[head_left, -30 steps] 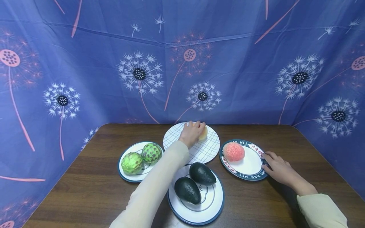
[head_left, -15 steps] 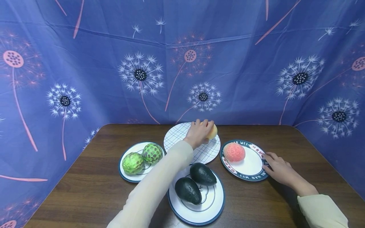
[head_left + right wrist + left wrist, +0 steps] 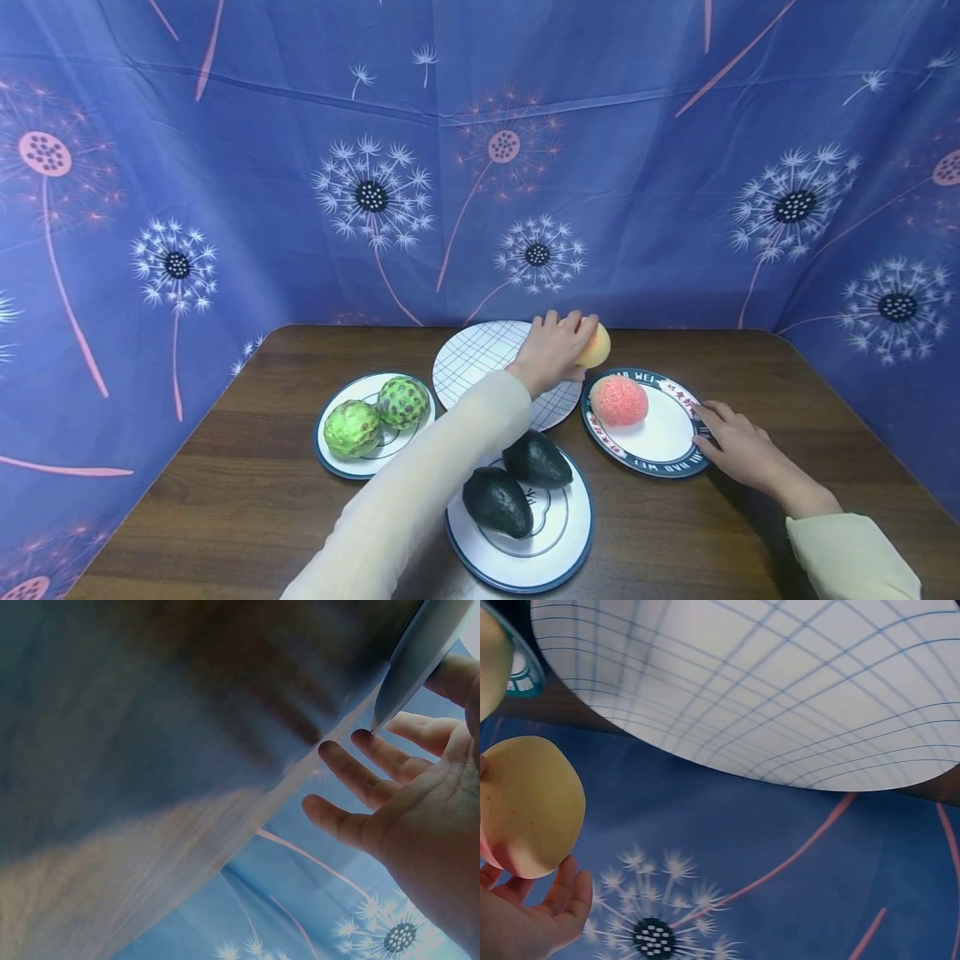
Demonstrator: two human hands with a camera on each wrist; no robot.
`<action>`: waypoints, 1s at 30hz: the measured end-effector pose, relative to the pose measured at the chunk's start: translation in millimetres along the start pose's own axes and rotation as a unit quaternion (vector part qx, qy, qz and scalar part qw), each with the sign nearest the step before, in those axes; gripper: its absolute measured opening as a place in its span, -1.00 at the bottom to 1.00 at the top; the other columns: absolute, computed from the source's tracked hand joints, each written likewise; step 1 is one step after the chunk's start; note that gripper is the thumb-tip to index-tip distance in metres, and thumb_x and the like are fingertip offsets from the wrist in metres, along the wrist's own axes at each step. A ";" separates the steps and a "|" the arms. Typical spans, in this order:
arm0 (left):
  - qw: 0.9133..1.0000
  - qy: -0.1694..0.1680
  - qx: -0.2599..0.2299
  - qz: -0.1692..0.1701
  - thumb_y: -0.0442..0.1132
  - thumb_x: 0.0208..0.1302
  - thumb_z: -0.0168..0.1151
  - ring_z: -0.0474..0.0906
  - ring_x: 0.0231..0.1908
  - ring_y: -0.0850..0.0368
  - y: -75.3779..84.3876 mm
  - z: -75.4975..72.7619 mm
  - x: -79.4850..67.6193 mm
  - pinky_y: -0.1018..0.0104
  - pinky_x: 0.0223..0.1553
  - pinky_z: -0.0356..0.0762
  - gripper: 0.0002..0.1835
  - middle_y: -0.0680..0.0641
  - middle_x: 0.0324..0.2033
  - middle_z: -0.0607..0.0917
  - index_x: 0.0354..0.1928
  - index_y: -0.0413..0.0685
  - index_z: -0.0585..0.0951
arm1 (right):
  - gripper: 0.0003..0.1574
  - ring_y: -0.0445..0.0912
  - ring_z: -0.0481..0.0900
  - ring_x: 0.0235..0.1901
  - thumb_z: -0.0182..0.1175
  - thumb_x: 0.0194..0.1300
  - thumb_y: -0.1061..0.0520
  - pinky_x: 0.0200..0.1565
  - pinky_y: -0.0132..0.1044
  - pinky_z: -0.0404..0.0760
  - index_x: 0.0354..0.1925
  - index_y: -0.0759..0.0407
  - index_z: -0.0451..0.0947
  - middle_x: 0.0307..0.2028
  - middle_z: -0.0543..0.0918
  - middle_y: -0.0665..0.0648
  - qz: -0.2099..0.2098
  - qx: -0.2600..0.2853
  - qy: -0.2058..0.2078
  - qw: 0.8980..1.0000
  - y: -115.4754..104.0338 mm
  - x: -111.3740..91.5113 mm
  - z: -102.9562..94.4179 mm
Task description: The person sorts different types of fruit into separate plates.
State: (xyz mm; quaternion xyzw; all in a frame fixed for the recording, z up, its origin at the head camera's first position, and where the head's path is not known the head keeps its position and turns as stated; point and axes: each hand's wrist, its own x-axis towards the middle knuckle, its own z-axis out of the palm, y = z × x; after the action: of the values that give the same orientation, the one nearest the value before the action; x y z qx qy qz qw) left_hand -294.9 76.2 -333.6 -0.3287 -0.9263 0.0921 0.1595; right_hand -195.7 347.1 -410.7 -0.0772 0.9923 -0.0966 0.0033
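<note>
My left hand point(image 3: 552, 352) grips a yellow peach with a red blush point(image 3: 597, 347), held up over the right edge of the white grid-patterned plate point(image 3: 472, 354). In the left wrist view the peach point(image 3: 538, 802) shows its smooth yellow side, with fingertips curled under it. To the right, a pink-red peach-like fruit point(image 3: 619, 401) lies on the left part of a green-rimmed plate point(image 3: 670, 437). My right hand point(image 3: 738, 446) rests at that plate's right rim. Its fingers point(image 3: 349, 769) are spread and nearly straight, with fingertips right at the rim.
Two dark green avocado-shaped fruits point(image 3: 497, 502) lie on a blue-rimmed plate point(image 3: 525, 575) in front. At left, two bumpy green fruits point(image 3: 351, 429) sit on another plate point(image 3: 330, 468). The wooden table point(image 3: 210, 483) ends at a blue dandelion-print cloth point(image 3: 262, 167).
My left hand has lifted the peach off the grid-patterned plate and carried it right, toward the green-rimmed plate. My right hand has stayed at the rim.
</note>
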 end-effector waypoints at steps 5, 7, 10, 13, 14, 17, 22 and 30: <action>1.000 0.011 0.003 0.014 0.33 0.05 0.11 0.36 0.00 0.03 12.2 -8.0 3.1 0.21 -0.03 0.40 -0.12 0.04 0.16 0.35 0.31 0.12 0.05 | -0.22 0.45 0.19 0.08 0.09 0.21 0.01 -0.03 0.44 0.18 0.23 0.48 0.17 0.13 0.19 0.54 0.000 -0.001 -0.001 1.000 1.0 0.5 0.8; 1.000 0.017 0.000 0.021 0.34 0.05 0.11 0.36 0.00 0.04 16.7 -10.2 4.0 0.22 -0.03 0.40 -0.12 0.05 0.17 0.35 0.32 0.11 0.05 | -0.23 0.45 0.19 0.07 0.10 0.21 0.01 -0.03 0.44 0.18 0.22 0.48 0.17 0.13 0.20 0.53 -0.001 -0.002 0.000 1.000 1.3 0.7 1.1; 0.999 0.026 -0.005 0.032 0.34 0.06 0.10 0.36 0.00 0.06 22.8 -12.4 5.5 0.24 -0.02 0.40 -0.12 0.06 0.18 0.34 0.33 0.11 0.06 | -0.23 0.45 0.20 0.07 0.10 0.21 0.02 -0.04 0.44 0.19 0.22 0.48 0.18 0.13 0.20 0.53 -0.003 -0.005 0.003 1.000 1.3 0.9 0.6; 0.998 0.035 -0.014 0.044 0.34 0.06 0.09 0.36 0.01 0.07 28.3 -15.0 6.5 0.25 -0.02 0.40 -0.12 0.07 0.18 0.34 0.33 0.11 0.06 | -0.24 0.45 0.21 0.07 0.11 0.20 0.03 -0.04 0.43 0.20 0.21 0.48 0.19 0.13 0.21 0.53 -0.001 -0.007 0.003 1.000 0.6 1.2 0.3; 0.998 0.036 -0.020 0.049 0.34 0.06 0.09 0.36 0.01 0.08 30.2 -15.8 6.9 0.25 -0.01 0.39 -0.12 0.07 0.18 0.33 0.34 0.11 0.05 | -0.24 0.45 0.21 0.06 0.11 0.20 0.02 -0.04 0.43 0.20 0.21 0.48 0.19 0.12 0.21 0.53 -0.001 -0.008 0.002 1.000 0.6 1.3 0.2; 0.997 0.032 -0.040 0.059 0.33 0.07 0.09 0.34 0.04 0.09 36.0 -19.7 7.5 0.25 0.02 0.36 -0.11 0.08 0.19 0.31 0.35 0.12 0.03 | -0.24 0.45 0.21 0.06 0.11 0.20 0.01 -0.05 0.43 0.21 0.20 0.48 0.20 0.12 0.21 0.54 0.003 -0.010 -0.003 1.000 0.5 1.7 0.6; 0.996 0.025 -0.054 0.073 0.32 0.10 0.06 0.32 0.07 0.12 46.4 -26.5 7.5 0.28 0.06 0.33 -0.13 0.10 0.23 0.28 0.36 0.15 0.00 | -0.25 0.45 0.22 0.05 0.11 0.21 0.02 -0.08 0.43 0.23 0.19 0.49 0.21 0.11 0.22 0.54 -0.001 -0.011 -0.005 1.000 0.7 2.1 0.4; 0.994 0.036 -0.027 0.101 0.32 0.10 0.04 0.33 0.07 0.17 63.5 -31.5 8.1 0.32 0.07 0.34 -0.14 0.13 0.24 0.29 0.36 0.17 0.00 | -0.28 0.46 0.29 0.01 0.15 0.18 0.06 -0.17 0.42 0.31 0.18 0.46 0.24 0.08 0.28 0.54 -0.011 -0.019 0.008 1.000 0.4 3.2 -0.3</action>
State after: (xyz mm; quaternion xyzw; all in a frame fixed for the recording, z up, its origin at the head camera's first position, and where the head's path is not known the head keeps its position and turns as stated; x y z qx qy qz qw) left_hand -252.9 132.2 -319.8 -0.4277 -0.8843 0.0712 0.1736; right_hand -199.0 347.0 -410.4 -0.0876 0.9930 -0.0784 -0.0073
